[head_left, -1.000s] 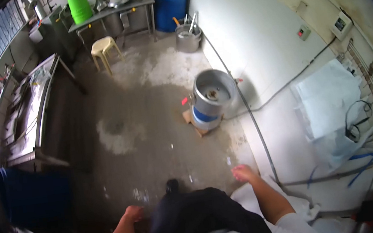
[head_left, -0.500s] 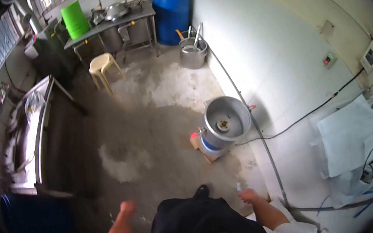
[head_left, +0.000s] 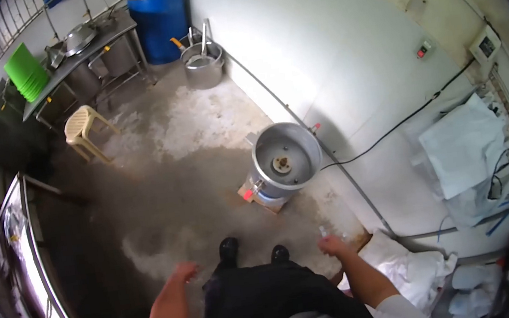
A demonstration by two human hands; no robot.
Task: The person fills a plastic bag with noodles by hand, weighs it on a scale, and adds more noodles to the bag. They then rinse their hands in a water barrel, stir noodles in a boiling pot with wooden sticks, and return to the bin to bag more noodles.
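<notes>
My left hand (head_left: 186, 271) hangs over the floor left of my dark apron (head_left: 261, 295), fingers loosely apart with nothing visible in them. On the other side, my right hand (head_left: 332, 245) has its fingers curled. A small pale thing shows at its fingertips, too small to name. Ahead of my right hand stands a round metal machine drum (head_left: 286, 155), open at the top, with a hub inside and red-tipped handles at its rim. Neither hand touches it. Both my dark shoes (head_left: 229, 251) are on the wet concrete floor (head_left: 172, 213).
A beige stool (head_left: 82, 126), a metal table (head_left: 86, 55) with green tubs (head_left: 26, 72), a blue barrel (head_left: 160, 24) and a metal pot (head_left: 203, 70) stand farther back. White sacks (head_left: 401, 265) lie at right. A black cable (head_left: 403, 131) runs from the machine up the wall.
My view has turned right and moved toward the machine; the room's far things shift left. Both shoes now show. The right hand sits higher in view, and the left is nearer my apron.
</notes>
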